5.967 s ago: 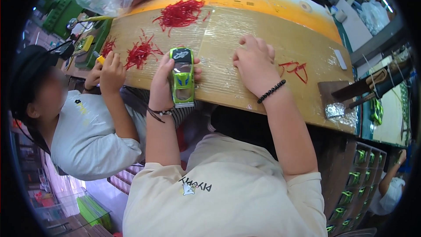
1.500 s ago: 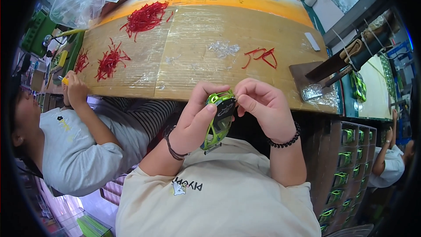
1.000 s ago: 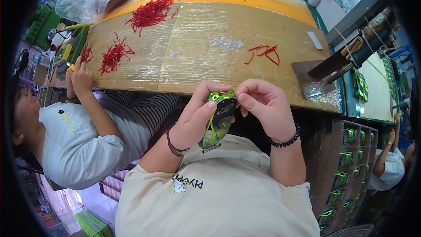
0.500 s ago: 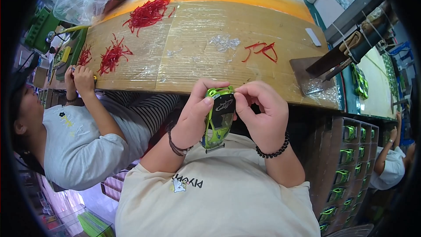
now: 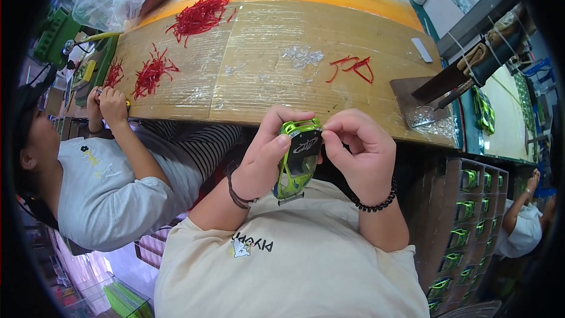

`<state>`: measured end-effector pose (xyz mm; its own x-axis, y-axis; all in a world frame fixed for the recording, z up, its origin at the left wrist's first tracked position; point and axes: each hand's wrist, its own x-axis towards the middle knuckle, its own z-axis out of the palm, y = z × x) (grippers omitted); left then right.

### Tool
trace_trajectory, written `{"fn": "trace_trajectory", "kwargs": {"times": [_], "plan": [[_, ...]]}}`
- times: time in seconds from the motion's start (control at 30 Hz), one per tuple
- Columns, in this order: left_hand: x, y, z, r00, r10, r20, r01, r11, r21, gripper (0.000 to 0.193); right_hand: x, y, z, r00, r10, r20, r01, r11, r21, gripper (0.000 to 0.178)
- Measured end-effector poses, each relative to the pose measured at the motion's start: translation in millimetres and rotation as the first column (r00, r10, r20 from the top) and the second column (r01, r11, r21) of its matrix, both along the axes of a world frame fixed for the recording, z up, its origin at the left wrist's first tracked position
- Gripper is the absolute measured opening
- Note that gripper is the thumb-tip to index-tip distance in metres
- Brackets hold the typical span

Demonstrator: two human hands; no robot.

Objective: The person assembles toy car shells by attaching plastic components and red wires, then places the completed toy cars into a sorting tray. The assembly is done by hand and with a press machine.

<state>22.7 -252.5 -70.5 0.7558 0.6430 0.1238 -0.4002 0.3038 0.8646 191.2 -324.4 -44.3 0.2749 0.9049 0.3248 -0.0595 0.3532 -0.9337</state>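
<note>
My left hand (image 5: 264,156) is wrapped round a bright green and black toy car body (image 5: 298,158), holding it tilted above my lap at the table's edge. The thumb lies along its left side. At the upper right edge of the car body, my right hand (image 5: 363,152) pinches thumb and forefinger together. Whatever is between those fingertips is too small to make out. Straight ahead on the cardboard lie several thin red strips (image 5: 355,68) and a little heap of clear plastic bits (image 5: 302,57).
Piles of red strips (image 5: 201,17) lie on the cardboard-covered table (image 5: 265,29) to the left. A co-worker (image 5: 112,182) sits at my left. On the right stand a tool on a metal plate (image 5: 419,103) and a compartment rack (image 5: 450,200) with several green car bodies.
My right hand has drawn slightly to the right, its fingertips still by the car body's edge. The car body has shifted a little to the right in my left hand.
</note>
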Motion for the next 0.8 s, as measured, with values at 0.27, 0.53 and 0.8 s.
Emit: {"fn": "trace_trajectory", "kwargs": {"times": [0.27,0.53,0.8], "plan": [[3,-2,-3,0.998,0.038,0.048,-0.043,0.995,0.092,0.041,0,2,-5,0.983,-0.090,0.160,0.085,0.996,0.037,0.011],[0,5,-8,0.999,-0.006,0.047,0.004,0.999,0.037,0.039,-1,5,-9,0.966,-0.116,0.231,0.110,0.993,0.039,0.011],[13,-1,-12,0.990,0.123,-0.065,-0.097,0.945,0.311,0.037,-8,-2,-42,0.753,-0.379,0.537,0.245,0.920,0.305,0.030]]}}
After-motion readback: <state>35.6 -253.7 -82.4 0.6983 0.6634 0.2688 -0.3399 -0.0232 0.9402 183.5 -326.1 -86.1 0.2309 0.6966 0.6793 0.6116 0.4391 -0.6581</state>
